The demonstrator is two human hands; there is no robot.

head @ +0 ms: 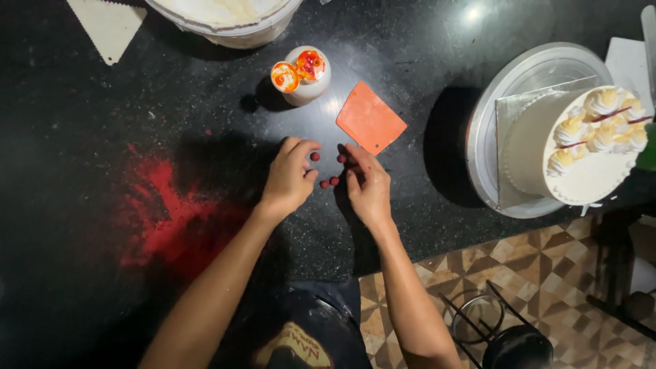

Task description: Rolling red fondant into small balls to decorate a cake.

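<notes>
Beside the orange scraper point(371, 117), the left hand point(290, 179) pinches one red ball point(315, 156) while the right hand point(367, 184), fingers loosely bent and holding nothing, touches another ball point(342, 158), so I think these balls could roll off the bench point(82, 137) or get squashed.

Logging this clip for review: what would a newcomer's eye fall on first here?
Probably the bright red powder smear on the black stone counter, left of the arms. Then the left hand and right hand at centre, around small dark red balls. At right, a white cream-topped round cake sits tilted on a metal turntable.
</notes>
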